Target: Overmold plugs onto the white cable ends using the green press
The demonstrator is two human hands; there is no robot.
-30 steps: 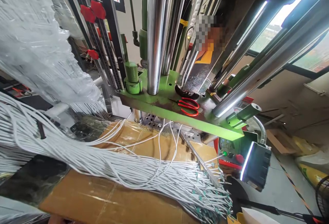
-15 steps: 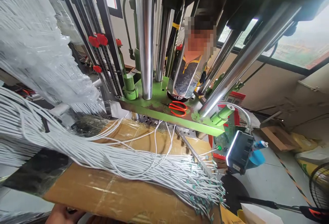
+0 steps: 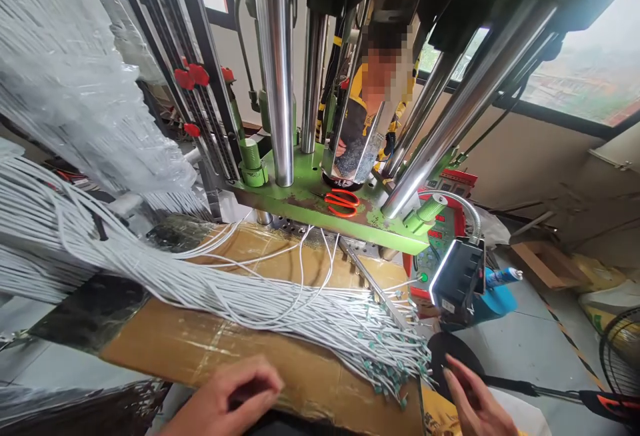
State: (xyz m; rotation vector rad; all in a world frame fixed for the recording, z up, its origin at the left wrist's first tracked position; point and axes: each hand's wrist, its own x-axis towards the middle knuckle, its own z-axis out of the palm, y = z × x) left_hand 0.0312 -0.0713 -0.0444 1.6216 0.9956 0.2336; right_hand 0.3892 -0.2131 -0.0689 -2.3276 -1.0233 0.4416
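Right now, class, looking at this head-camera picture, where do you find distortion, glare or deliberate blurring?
In the head view, the steel columns lean inward with wide-angle distortion, the window is washed out by glare, a co-worker's head is hidden by a mosaic, and the white wires stay sharp.

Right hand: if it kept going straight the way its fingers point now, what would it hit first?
Likely the green-tipped ends of the white wires, just ahead of the right hand, though depth is hard to judge from this view.
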